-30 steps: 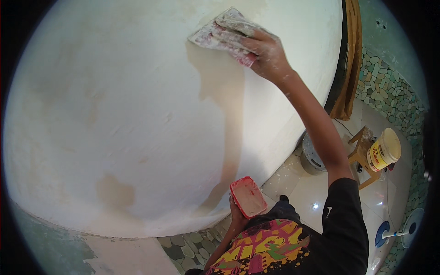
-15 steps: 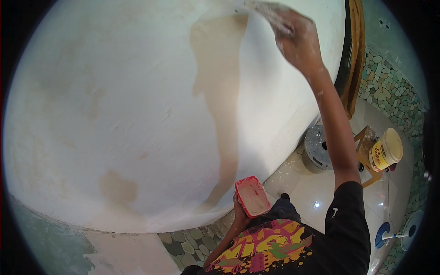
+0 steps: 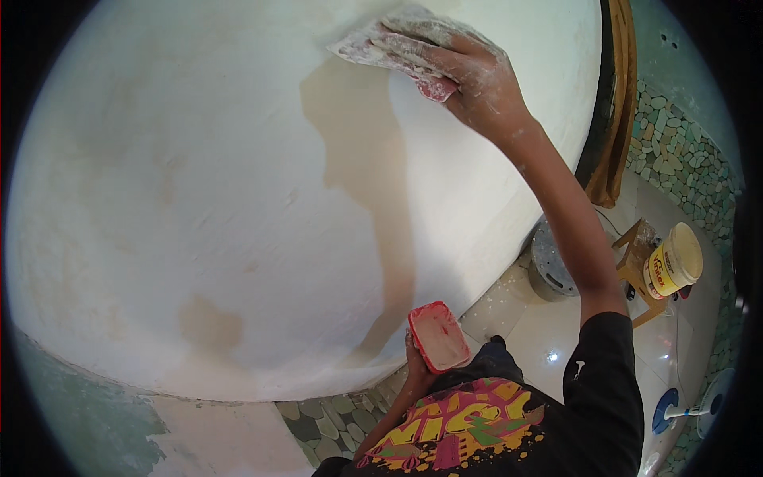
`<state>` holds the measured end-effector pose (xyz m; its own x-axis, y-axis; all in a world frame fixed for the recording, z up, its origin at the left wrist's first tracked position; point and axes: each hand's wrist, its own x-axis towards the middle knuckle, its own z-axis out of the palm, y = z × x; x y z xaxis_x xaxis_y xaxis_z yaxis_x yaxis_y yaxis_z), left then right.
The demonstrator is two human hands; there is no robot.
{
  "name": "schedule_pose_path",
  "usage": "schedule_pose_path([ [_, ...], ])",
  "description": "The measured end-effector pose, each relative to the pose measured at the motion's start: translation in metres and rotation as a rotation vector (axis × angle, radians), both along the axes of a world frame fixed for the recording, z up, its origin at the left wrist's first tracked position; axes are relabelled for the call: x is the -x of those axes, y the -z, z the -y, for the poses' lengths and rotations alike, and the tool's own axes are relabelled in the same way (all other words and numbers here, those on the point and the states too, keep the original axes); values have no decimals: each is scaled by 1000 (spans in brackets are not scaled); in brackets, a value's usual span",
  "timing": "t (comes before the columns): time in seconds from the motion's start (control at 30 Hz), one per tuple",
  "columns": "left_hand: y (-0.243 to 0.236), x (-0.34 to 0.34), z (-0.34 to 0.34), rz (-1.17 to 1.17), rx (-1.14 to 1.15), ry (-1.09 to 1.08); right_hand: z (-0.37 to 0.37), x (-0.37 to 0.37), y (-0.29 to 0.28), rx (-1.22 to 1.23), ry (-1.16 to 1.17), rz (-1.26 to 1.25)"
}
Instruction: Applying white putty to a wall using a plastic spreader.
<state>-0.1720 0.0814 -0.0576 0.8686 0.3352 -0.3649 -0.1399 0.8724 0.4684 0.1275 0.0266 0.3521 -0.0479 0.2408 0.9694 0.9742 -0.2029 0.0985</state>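
My right hand (image 3: 486,83), smeared with white paste, is raised high with its fingers closed around a putty knife (image 3: 362,46). The broad, paste-coated blade lies against or very close to the white wall (image 3: 230,167), and a bit of the red handle shows beneath my fingers. Down by my body, my left hand (image 3: 416,370) grips the side of a red rectangular tub (image 3: 427,308). Pale putty (image 3: 441,340) sits inside it. Most of the left hand's fingers are hidden behind the tub. The shadow of my raised arm falls on the wall.
On my right, a yellow-and-white bucket (image 3: 674,261) rests on a small wooden stool (image 3: 633,266), near a round grey metal drum (image 3: 550,266). A blue-based fan (image 3: 664,409) stands farther down. A brown wooden frame (image 3: 616,111) edges the wall; white spots dot the tiled floor (image 3: 524,334).
My right hand has swept left and slightly down along the wall, bringing the putty knife fully into view. The tub in my left hand has stayed almost in place.
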Motion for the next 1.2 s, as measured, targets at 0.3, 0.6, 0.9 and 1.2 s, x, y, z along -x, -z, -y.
schedule_pose_path([
  [0.3,-12,-3,5,2,-14,-56,-11,-46,32,20,-22,80],
  [0.6,2,-1,-5,-36,-48,-80,-5,-29,-7,25,1,32],
  [0.9,-4,-3,-6,-56,-60,-38,17,1,1,84,-255,-90],
  [1.2,2,6,0,-64,-68,-47,5,-30,12,101,-65,85],
])
